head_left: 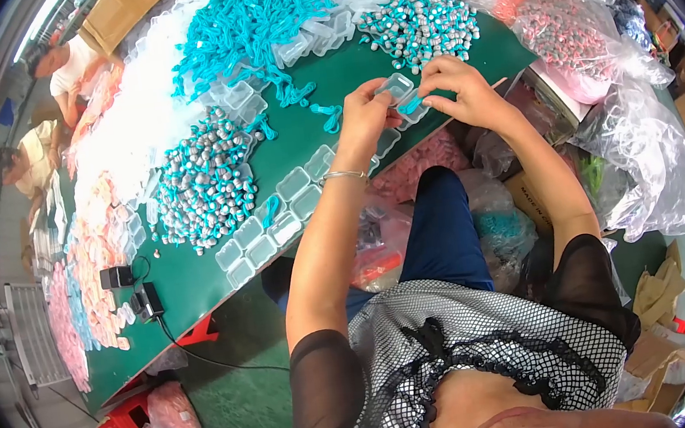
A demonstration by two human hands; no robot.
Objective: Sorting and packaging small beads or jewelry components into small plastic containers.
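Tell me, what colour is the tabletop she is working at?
Dark green; the table shows it best in the head view, between the piles.

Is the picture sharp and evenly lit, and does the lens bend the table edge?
Head view: even daylight, no hard shadows; the green table edge curves with the fisheye; black corners ring the picture; plastic bags on the right show white glare; both hands, left and right, and the clear box look sharp.
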